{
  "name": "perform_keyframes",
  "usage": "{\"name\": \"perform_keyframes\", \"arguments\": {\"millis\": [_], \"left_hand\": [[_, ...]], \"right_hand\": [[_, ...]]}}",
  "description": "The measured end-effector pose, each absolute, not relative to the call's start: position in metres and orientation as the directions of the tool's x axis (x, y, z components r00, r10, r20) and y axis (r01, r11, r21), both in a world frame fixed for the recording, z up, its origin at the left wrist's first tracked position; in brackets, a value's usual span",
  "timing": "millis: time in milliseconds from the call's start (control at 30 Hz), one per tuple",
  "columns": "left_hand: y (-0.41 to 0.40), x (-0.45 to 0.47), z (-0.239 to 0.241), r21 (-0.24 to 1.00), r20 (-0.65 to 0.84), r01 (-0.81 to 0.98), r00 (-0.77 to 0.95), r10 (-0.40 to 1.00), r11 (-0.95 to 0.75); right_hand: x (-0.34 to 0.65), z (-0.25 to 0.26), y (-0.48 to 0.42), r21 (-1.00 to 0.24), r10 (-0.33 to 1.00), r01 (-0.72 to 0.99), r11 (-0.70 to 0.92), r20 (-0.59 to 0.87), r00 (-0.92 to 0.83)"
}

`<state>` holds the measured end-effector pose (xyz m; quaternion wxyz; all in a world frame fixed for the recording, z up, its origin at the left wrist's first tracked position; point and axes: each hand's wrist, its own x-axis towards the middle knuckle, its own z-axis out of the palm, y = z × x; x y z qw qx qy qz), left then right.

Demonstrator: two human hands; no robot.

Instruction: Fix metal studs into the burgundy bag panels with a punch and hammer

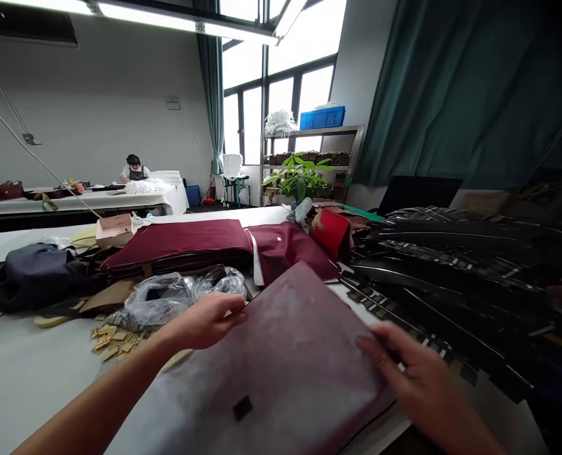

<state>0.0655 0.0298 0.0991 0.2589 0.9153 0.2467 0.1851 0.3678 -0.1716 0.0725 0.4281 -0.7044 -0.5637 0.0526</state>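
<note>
The purplish sheet (290, 341) is at lower centre of the frame. The left hand (212, 321) pinches its left edge with narrow grip; the right hand (416, 371), blurred, seems to hold its right edge.

Both bare forearms (120, 379) are extended forward and angled inward. The left hand (215, 319) is drawn into a pinch, back upward; the right hand (416, 379), blurred, is held lower, its thumb (378, 359) pointed leftward.

two grips (212, 319) (418, 373), one plant (301, 188) (and one crate (322, 118))
</note>
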Motion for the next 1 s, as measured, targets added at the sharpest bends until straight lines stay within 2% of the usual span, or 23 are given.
{"name": "perform_keyframes", "arguments": {"millis": [67,167,233,267,300,333,400,467,533,667,800,867,1000], "left_hand": [[0.031,0.088,0.127,0.692,0.252,0.250,0.795,0.551,-0.677],[0.062,0.141,0.167,0.858,0.308,0.125,0.651,0.694,-0.498],[0.101,0.180,0.192,0.871,0.327,0.133,0.560,0.761,-0.472],[0.124,0.197,0.202,0.869,0.325,0.161,0.528,0.785,-0.468],[0.147,0.213,0.211,0.865,0.317,0.198,0.497,0.808,-0.461],[0.169,0.225,0.216,0.859,0.305,0.241,0.468,0.829,-0.452],[0.208,0.242,0.217,0.837,0.284,0.335,0.410,0.866,-0.433],[0.237,0.251,0.202,0.800,0.271,0.433,0.357,0.894,-0.415],[0.255,0.256,0.174,0.747,0.261,0.536,0.311,0.914,-0.395],[0.262,0.269,0.098,0.561,0.250,0.732,0.296,0.922,-0.387],[0.258,0.286,0.044,0.338,0.195,0.804,0.447,0.873,-0.488],[0.263,0.293,0.038,0.256,0.147,0.801,0.521,0.841,-0.541],[0.266,0.306,0.058,0.152,0.091,0.773,0.610,0.787,-0.616]], "right_hand": [[0.392,0.112,-0.162,-0.590,0.675,0.806,-0.057,0.572,0.466],[0.413,0.158,-0.149,-0.475,0.292,0.871,-0.128,0.821,0.491],[0.421,0.166,-0.146,-0.509,0.091,0.855,-0.099,0.851,0.517],[0.425,0.161,-0.146,-0.554,0.056,0.828,-0.080,0.827,0.559],[0.431,0.150,-0.145,-0.604,0.069,0.794,-0.073,0.791,0.608],[0.439,0.135,-0.144,-0.644,0.136,0.759,-0.089,0.747,0.650],[0.460,0.094,-0.137,-0.694,0.389,0.705,-0.146,0.615,0.686],[0.483,0.049,-0.126,-0.760,0.644,0.635,-0.138,0.418,0.640],[0.500,0.011,-0.114,-0.804,0.760,0.579,-0.133,0.292,0.580],[0.509,-0.027,-0.103,-0.778,0.761,0.579,-0.244,0.217,0.611],[0.506,-0.029,-0.108,-0.777,0.771,0.563,-0.282,0.166,0.615],[0.506,-0.026,-0.111,-0.780,0.774,0.554,-0.291,0.148,0.615],[0.507,-0.025,-0.111,-0.776,0.771,0.570,-0.271,0.180,0.611]]}}
